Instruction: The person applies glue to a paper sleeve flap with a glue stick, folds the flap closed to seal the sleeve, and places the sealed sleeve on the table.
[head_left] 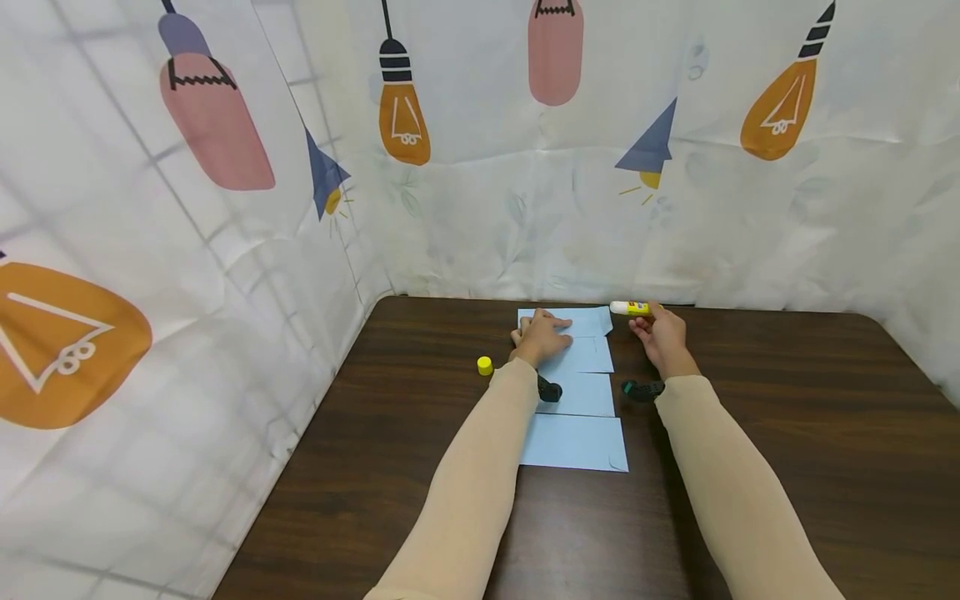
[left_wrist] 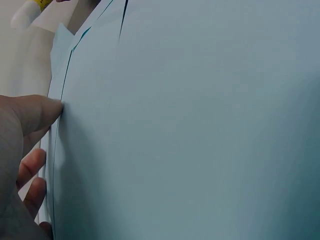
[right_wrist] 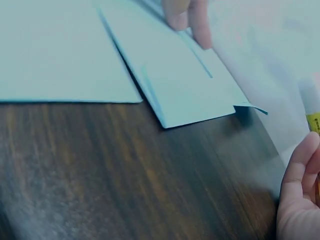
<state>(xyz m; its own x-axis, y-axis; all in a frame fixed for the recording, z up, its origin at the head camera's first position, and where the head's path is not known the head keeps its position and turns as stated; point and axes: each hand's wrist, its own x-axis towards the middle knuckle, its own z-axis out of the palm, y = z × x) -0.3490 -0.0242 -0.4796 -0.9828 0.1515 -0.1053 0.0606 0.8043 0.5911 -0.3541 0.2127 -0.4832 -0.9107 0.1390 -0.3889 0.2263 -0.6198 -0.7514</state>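
Note:
Light blue paper envelopes [head_left: 576, 442] lie in a column on the table, the farthest one with its flap [head_left: 591, 320] folded out at the back. My left hand [head_left: 538, 337] rests on that far envelope, its thumb and fingers pressing near the flap's fold; in the left wrist view the thumb [left_wrist: 42, 112] touches the fold line. To the right of the envelopes, my right hand [head_left: 662, 337] holds a white and yellow glue stick [head_left: 628, 308] sideways, its white end pointing left toward the flap. The glue stick [right_wrist: 313, 120] shows only partly in the right wrist view.
A small yellow cap [head_left: 484, 366] stands on the dark wooden table [head_left: 787, 400], left of the envelopes. Behind the table's far edge hangs a white curtain [head_left: 480, 225] printed with lamps and bulbs. Another patterned curtain [head_left: 225, 333] borders the left side.

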